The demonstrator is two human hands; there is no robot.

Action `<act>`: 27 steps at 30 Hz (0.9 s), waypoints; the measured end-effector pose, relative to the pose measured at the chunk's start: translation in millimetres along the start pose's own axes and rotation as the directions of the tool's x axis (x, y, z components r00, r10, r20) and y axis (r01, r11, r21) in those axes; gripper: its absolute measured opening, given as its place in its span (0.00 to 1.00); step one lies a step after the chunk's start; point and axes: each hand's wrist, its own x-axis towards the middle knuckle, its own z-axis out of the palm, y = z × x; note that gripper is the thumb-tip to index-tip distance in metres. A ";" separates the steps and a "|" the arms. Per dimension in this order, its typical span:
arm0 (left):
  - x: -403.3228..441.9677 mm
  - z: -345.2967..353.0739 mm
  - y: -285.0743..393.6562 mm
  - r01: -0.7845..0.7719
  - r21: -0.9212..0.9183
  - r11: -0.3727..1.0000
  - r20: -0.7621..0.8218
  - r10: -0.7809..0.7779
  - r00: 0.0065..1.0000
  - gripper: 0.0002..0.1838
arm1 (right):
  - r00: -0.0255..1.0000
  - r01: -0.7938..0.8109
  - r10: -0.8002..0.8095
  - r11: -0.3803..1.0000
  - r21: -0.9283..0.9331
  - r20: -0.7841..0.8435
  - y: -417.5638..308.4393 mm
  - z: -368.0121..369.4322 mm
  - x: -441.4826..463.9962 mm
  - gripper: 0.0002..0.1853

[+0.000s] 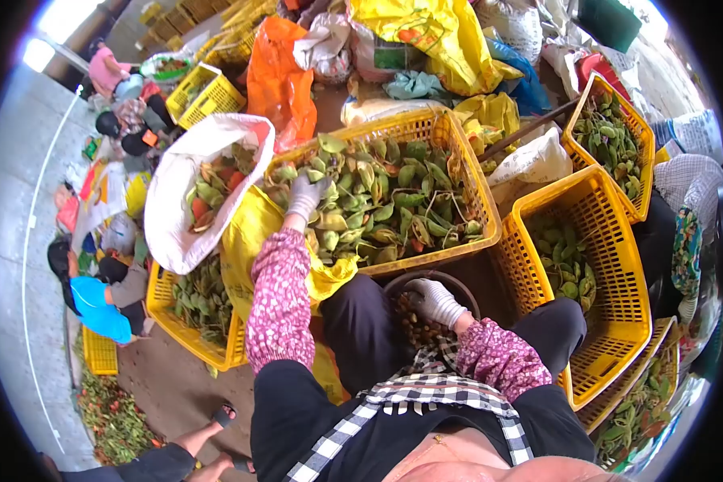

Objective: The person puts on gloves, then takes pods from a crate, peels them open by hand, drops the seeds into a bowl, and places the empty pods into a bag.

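My left hand, in a pale knit glove, reaches into the left side of a large yellow crate. Its fingers curl among the green pods; whether one is gripped is hidden. Over a dark round bucket between my knees is my right hand, gloved too, with bent fingers pointing left. What these fingers hold, if anything, does not show. Small brown pieces lie in the bucket below. Beside my left forearm hangs a yellow plastic bag near the crate's edge.
A white sack with pods stands at the left, above another yellow crate. Deep yellow crates with pods stand at my right. Orange bag and yellow bag lie beyond. Other people, one in blue, sit at the left.
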 end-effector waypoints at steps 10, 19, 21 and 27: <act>-132.8 10.7 93.0 0.340 -0.941 0.004 0.323 0.317 0.892 0.17 | 0.787 0.344 0.083 0.764 0.547 -0.611 -78.9 -55.7 23.0 0.28; -213.8 96.0 122.1 0.296 -0.898 0.327 0.396 0.301 0.867 0.30 | 0.816 0.390 -0.341 0.921 0.010 -0.467 -36.8 -47.7 -31.9 0.26; -227.5 95.9 121.3 0.474 -0.864 0.168 0.502 0.324 0.802 0.31 | 0.852 0.357 -0.276 0.928 0.109 -0.444 -15.0 -46.0 -44.5 0.27; -248.7 139.0 67.0 0.655 -0.723 0.218 0.661 -0.054 0.748 0.13 | 0.896 0.233 -0.246 0.969 -0.082 -0.368 -4.2 -24.7 -61.1 0.42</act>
